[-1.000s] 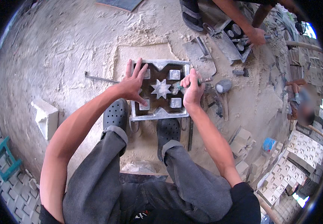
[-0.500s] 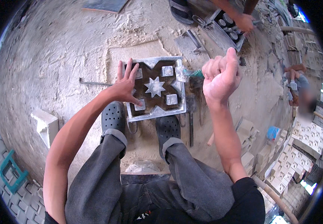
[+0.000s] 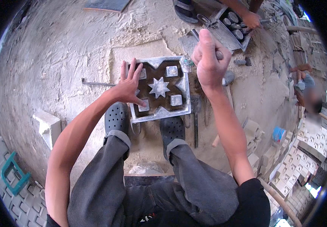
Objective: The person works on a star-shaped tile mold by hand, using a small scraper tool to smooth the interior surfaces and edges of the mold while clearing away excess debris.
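Note:
A square metal mould lies on the sandy ground in front of my feet, with a star shape and small square blocks standing in dark fill. My left hand lies flat on the mould's left side, fingers spread. My right hand is raised above the mould's right top corner. It is closed in a fist around a small grey tool, most of which is hidden. My dark perforated clogs stand just below the mould.
Another person's hand works on a second mould at the top right. A metal rod lies left of the mould, hand tools right of it. A white block and a teal frame are at the left, stacked cast tiles at the right.
My right hand left the mould's right edge, closed into a fist and rose above its top right corner. My left hand stayed on the mould's left side.

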A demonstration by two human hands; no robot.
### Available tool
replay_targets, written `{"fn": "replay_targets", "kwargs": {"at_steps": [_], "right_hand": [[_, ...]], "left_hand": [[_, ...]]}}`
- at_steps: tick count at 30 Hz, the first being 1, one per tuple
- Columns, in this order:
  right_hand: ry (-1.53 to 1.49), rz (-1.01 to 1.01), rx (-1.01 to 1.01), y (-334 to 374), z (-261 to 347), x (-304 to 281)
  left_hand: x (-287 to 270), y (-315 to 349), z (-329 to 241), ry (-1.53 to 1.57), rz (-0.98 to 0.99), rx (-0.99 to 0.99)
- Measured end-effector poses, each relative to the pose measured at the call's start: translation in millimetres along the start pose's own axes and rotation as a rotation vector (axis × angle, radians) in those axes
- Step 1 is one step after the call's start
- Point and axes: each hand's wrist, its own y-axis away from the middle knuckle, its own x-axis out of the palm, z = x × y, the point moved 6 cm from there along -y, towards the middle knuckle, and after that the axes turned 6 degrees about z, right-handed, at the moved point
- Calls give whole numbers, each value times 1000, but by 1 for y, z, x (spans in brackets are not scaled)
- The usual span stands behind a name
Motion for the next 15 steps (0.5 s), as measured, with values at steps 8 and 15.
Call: {"fn": "replay_targets", "kwargs": {"at_steps": [8,15], "right_hand": [[300,115,-153,15,-20,3],[-78,169,-3,13,-3,-1]], "left_hand": [[0,-9,-10,36,52,8],[-10,1,-15,-50,-18,89]]}}
